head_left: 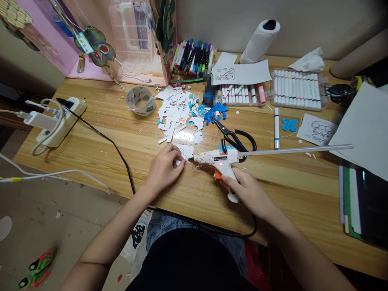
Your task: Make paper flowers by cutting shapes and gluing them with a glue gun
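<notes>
My right hand (241,184) is wrapped round the handle of a white hot glue gun (222,159) with an orange trigger and a small lit red light. A long clear glue stick (297,150) juts out of its back end to the right. The nozzle points left, close to the fingers of my left hand (166,163). Those fingers are closed on a small white paper piece (187,151) with blue lines, low over the table; part of it is hidden under the fingers. Black-handled scissors (232,137) lie just behind the glue gun.
White paper scraps (174,115) and blue scraps (216,112) litter the table (106,125). A tape roll (141,101), a power strip (60,121) with cables, marker sets (297,89), a paper roll (259,42) and a blue flower-shaped cutout (289,125) stand or lie around. The gun's black cord hangs by the front edge.
</notes>
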A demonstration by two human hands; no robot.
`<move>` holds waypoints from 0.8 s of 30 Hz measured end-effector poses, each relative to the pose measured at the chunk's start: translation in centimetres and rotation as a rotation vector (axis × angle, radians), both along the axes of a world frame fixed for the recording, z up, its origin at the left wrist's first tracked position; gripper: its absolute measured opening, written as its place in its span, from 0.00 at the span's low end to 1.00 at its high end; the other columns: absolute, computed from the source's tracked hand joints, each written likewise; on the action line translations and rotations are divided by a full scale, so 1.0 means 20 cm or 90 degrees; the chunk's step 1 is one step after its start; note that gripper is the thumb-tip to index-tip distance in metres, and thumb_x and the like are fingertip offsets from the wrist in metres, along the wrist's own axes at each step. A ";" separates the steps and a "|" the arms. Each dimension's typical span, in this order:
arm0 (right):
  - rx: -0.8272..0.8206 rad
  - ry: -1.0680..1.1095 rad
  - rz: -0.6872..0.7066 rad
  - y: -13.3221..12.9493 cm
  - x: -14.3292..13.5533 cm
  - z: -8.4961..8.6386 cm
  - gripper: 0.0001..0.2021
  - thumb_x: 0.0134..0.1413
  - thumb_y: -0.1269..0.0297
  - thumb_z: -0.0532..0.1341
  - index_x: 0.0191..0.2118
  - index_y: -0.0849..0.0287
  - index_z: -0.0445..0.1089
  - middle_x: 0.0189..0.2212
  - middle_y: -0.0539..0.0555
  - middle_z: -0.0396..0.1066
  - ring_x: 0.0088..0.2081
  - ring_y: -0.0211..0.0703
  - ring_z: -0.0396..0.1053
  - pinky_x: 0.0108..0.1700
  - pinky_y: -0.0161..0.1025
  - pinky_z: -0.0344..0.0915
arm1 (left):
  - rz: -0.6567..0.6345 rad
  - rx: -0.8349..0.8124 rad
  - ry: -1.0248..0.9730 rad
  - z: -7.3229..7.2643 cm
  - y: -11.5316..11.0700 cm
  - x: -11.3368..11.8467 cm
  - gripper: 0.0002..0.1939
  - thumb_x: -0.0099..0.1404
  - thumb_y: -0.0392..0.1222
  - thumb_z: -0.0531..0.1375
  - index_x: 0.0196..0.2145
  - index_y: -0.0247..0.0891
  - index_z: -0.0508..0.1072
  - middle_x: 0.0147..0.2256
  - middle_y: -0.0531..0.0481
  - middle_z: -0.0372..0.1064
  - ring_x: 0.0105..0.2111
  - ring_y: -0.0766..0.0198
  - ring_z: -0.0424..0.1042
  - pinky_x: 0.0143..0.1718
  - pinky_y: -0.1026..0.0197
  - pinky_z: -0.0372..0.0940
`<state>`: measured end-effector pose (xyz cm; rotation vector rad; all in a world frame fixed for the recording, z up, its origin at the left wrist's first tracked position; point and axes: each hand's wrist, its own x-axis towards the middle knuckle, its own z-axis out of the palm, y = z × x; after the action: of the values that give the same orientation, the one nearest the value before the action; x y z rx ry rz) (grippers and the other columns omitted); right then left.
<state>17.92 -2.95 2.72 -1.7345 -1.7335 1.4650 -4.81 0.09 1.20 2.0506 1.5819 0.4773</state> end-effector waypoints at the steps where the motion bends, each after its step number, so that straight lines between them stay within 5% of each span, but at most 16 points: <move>1: 0.000 0.005 -0.003 0.00 0.00 0.00 0.17 0.53 0.50 0.48 0.23 0.58 0.57 0.20 0.50 0.62 0.24 0.39 0.59 0.26 0.36 0.56 | 0.002 0.001 0.001 0.00 0.00 0.00 0.04 0.59 0.36 0.56 0.29 0.36 0.70 0.38 0.48 0.65 0.35 0.63 0.67 0.34 0.62 0.62; 12: 0.004 0.048 -0.059 0.01 0.02 0.00 0.16 0.52 0.52 0.51 0.23 0.58 0.59 0.20 0.49 0.61 0.23 0.38 0.58 0.26 0.35 0.56 | 0.011 -0.003 0.045 0.02 0.00 0.02 0.04 0.59 0.37 0.55 0.28 0.37 0.69 0.36 0.48 0.65 0.34 0.63 0.66 0.32 0.62 0.62; 19: 0.004 0.272 -0.153 0.00 -0.04 0.00 0.17 0.56 0.50 0.49 0.31 0.60 0.63 0.23 0.49 0.62 0.23 0.36 0.59 0.25 0.34 0.58 | -0.025 -0.021 -0.030 0.06 -0.01 -0.03 0.11 0.66 0.39 0.49 0.31 0.37 0.69 0.36 0.47 0.66 0.37 0.62 0.67 0.39 0.60 0.62; 24: 0.056 0.313 0.003 0.07 -0.21 0.04 0.14 0.58 0.54 0.51 0.40 0.59 0.64 0.33 0.53 0.67 0.33 0.40 0.66 0.35 0.36 0.64 | 0.075 0.041 -0.148 0.15 -0.13 -0.14 0.10 0.67 0.39 0.49 0.36 0.39 0.70 0.37 0.48 0.68 0.40 0.62 0.67 0.42 0.60 0.61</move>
<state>13.63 -1.48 3.62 -1.1934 -1.5094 1.6185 -7.52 -2.60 4.15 1.8760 1.5683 0.7891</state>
